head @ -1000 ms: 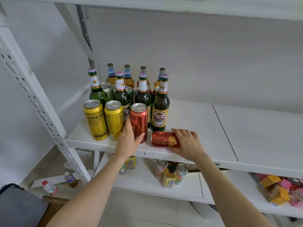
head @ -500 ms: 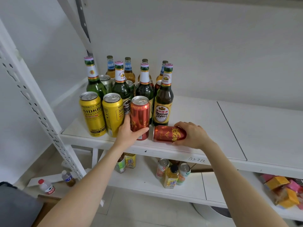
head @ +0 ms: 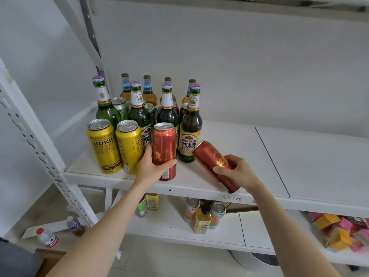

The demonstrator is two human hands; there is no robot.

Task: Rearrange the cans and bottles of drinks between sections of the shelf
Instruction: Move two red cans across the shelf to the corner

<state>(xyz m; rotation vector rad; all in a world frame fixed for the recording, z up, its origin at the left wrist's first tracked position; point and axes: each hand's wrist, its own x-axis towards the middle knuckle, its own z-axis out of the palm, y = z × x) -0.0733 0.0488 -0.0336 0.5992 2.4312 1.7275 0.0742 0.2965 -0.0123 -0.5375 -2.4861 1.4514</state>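
Red beer cans are what I have in both hands at the front edge of the shelf (head: 199,186). My left hand (head: 153,168) is wrapped around the upright red can (head: 164,148), which stands just beside two yellow Sidkro cans (head: 115,146) and in front of the green and brown bottles (head: 169,116). My right hand (head: 237,172) grips the tilted red can (head: 213,162), its top leaning toward the brown Yanjing bottle (head: 190,134), its lower end near the shelf lip. I judge the risk is here: swinging the tilted can could knock that bottle into the tight cluster behind, and its bottom sits so close to the front edge that a loose grip could send it to the lower shelf (head: 169,226).
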